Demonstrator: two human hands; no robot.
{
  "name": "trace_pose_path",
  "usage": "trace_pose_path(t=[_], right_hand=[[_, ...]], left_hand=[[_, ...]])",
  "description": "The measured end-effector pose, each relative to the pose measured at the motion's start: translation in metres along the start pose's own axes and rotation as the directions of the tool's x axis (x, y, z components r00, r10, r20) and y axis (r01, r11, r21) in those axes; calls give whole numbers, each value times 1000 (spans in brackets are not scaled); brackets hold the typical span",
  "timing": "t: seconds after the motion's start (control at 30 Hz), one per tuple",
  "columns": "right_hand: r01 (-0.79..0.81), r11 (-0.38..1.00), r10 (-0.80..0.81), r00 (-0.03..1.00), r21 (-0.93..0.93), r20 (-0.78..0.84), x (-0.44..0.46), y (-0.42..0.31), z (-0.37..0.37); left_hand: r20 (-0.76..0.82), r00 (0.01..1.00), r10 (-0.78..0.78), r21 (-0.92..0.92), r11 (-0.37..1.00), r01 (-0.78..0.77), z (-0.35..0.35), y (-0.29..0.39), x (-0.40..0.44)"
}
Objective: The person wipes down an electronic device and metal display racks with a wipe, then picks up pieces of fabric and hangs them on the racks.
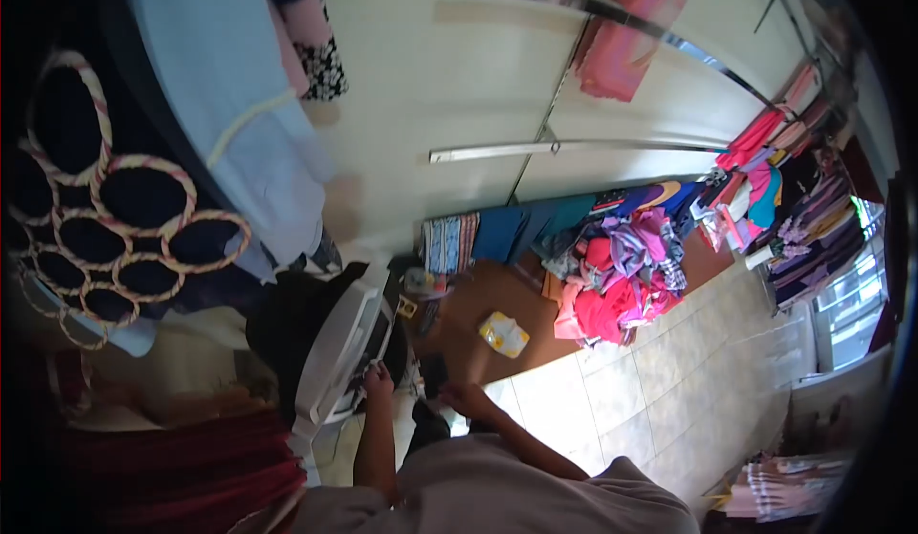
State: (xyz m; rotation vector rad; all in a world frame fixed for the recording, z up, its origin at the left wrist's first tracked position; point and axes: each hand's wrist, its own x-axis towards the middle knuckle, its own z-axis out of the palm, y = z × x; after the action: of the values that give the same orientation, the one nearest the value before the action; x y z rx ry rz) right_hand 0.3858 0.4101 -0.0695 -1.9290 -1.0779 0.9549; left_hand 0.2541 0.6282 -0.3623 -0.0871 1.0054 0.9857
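My left hand [378, 379] is at the inner edge of a white oval-rimmed appliance [335, 348], its fingers drawn together near small parts there. Whatever those fingers hold is too small to make out. To the right, my right hand [465, 401] is beside a small dark object [433, 373], its fingers curled. Whether it touches that object cannot be told. Black cloth [277, 328] lies behind the white rim.
A brown table [469, 305] carries a yellow-and-white packet [504, 334] and a heap of pink and purple clothes [622, 271]. Metal rails [593, 148] cross the wall. A ring hanger [143, 190] and light blue garments [229, 85] hang at left.
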Motion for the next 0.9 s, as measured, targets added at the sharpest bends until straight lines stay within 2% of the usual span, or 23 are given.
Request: trace_pose_path(t=[0.07,0.1,0.13,0.17,0.2,0.27,0.37,0.47,0.5,0.6,0.63,0.7,0.73,0.77,0.8,0.83,0.87,0.9], right_hand=[[-83,995,88,993,60,-73,-2,2,-3],[-115,987,127,986,110,-111,-2,-1,-7],[-145,976,169,975,163,-144,-2,-11,-13],[-101,969,152,962,225,-226,1,-22,-22],[40,990,18,912,133,-410,4,-46,-35],[255,960,-265,681,-118,-683,7,-92,-63],[307,926,-373,649,-221,-663,14,-131,-101],[381,878,-477,743,-289,-470,32,-109,-115],[413,860,-509,723,-298,-467,36,-106,-121],[498,824,-564,770,-271,-299,52,-100,-159],[396,881,-461,843,-259,-278,56,-101,-178],[182,952,-237,947,-247,-218,79,-117,-238],[354,866,-473,808,-353,-351,102,-123,-271],[482,735,-674,595,-476,-438,126,-132,-307],[456,767,-641,581,-452,-502,140,-163,-345],[553,669,-727,347,-497,-593,155,-204,-381],[665,541,-749,102,-515,-655,179,-238,-410],[710,460,-755,-3,-533,-656,197,-273,-431]], left_hand=[[260,963,-76,134,990,42,53,-1,-43],[382,917,-112,203,979,35,116,10,-106],[424,885,-190,255,963,84,146,9,-125],[461,851,-250,310,944,110,186,14,-179],[569,765,-302,431,902,35,216,24,-226],[656,665,-357,601,781,-173,244,15,-261],[669,577,-468,675,708,-208,260,10,-290],[664,518,-539,673,733,-99,259,11,-285],[746,446,-495,614,771,-171,261,18,-290],[622,631,-465,549,833,73,303,34,-347],[686,592,-423,535,844,-17,306,35,-344],[726,627,-282,528,813,-246,328,40,-341],[752,627,-203,509,783,-358,348,41,-340],[840,528,-122,439,724,-532,372,49,-343],[912,406,-57,347,638,-688,402,56,-352],[921,389,29,316,531,-786,442,57,-363],[929,356,103,288,406,-868,489,55,-374],[937,262,232,202,255,-946,535,50,-380]])
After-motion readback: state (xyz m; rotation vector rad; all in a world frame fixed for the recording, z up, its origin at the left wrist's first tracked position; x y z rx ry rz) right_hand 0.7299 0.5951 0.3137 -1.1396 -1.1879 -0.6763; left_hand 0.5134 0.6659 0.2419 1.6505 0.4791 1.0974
